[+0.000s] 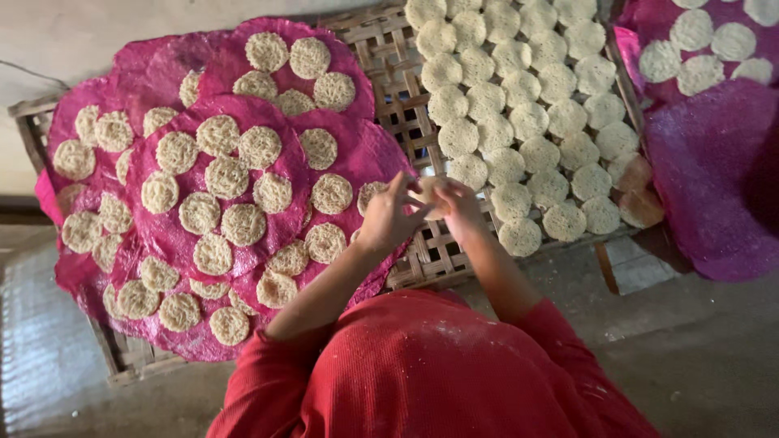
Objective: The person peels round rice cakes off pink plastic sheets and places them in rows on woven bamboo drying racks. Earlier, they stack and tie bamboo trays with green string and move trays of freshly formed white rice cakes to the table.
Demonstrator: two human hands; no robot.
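Both hands, left hand (388, 217) and right hand (458, 207), pinch one pale round noodle disc (428, 195) above the woven bamboo rack (414, 138); squeezed harder, it might crumble onto the discs at two o'clock.

Head view, steeply down over woven tray (406, 130)

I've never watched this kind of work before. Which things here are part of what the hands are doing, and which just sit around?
In use:
left hand
right hand
pale noodle disc held between both hands
woven bamboo tray
rows of white discs
discs on pink sheets

Just about:
concrete floor
wall
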